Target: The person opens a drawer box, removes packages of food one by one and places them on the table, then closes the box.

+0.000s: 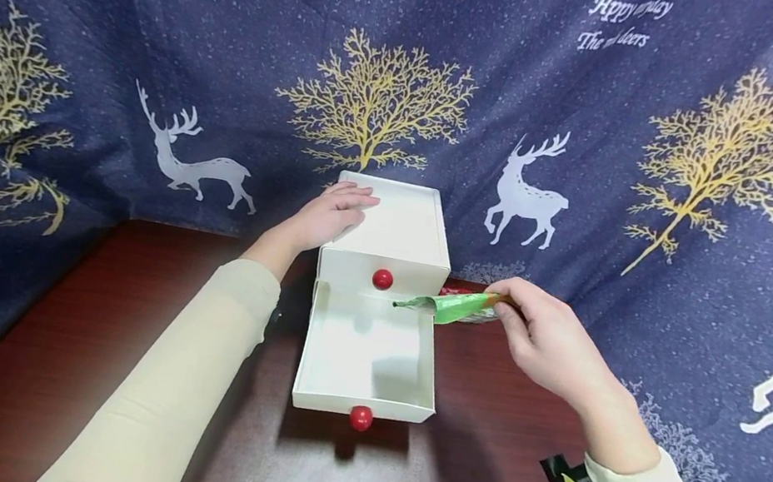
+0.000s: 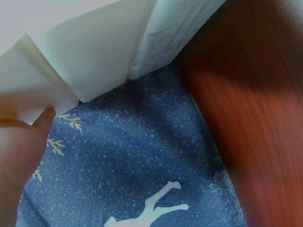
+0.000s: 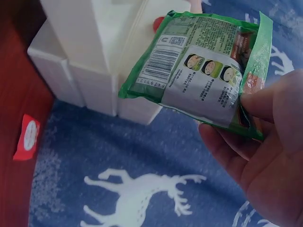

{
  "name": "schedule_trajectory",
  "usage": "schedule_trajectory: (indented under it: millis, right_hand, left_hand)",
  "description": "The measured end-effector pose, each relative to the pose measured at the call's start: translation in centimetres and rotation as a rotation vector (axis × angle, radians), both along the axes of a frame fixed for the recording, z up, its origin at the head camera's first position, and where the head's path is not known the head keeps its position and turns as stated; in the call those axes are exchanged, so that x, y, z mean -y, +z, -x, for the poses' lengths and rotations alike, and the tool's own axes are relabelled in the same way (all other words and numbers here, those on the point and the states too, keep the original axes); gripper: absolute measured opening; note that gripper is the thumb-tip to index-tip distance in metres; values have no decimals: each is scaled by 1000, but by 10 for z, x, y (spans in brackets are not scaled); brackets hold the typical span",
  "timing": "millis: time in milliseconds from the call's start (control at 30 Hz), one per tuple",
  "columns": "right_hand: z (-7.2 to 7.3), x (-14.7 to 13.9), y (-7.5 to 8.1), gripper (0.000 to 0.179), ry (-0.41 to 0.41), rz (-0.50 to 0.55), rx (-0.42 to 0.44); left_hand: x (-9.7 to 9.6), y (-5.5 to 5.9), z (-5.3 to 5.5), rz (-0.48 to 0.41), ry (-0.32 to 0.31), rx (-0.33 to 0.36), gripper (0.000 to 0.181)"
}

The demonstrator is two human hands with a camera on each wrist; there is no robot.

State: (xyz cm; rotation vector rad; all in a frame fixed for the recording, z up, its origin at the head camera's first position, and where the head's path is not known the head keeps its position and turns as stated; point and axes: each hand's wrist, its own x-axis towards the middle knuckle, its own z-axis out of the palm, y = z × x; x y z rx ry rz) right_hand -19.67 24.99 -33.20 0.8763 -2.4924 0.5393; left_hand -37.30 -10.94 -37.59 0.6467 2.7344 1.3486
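My left hand rests on top of a white drawer box, fingers stretched over its left part. In the left wrist view, the thumb lies at the box's edge. Below the upper drawer front, a drawer is pulled out, its bare white inside showing. With thumb and fingers my right hand pinches one end of a green printed food packet. The packet's far end overlaps the drawer's right back corner in the head view. Its printed back, with a barcode, faces the right wrist camera.
Red knobs mark the upper drawer front and the pulled-out drawer. A red packet lies on the dark wooden table, right of the box. Behind hangs a blue cloth with deer and trees.
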Motion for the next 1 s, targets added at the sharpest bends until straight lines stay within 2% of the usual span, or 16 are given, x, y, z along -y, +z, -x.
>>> schedule_trajectory:
  millis: [233, 467, 600, 900, 1000]
  right_hand:
    - [-2, -27, -9, 21, -62, 32, -9]
    - [5, -57, -26, 31, -185, 35, 23]
    - [11, -73, -41, 27, -241, 13, 74]
    - [27, -106, -85, 13, -342, -73, 236]
    - [32, -115, -100, 10, -357, -118, 250]
  left_hand:
    - [0, 2, -1, -4, -11, 1, 50]
    - [0, 2, -2, -8, -3, 10, 50]
    - [0, 1, -2, -11, -1, 7, 50]
    - [-1, -1, -1, -13, 3, 14, 51]
    - [-2, -1, -1, -19, 6, 14, 51]
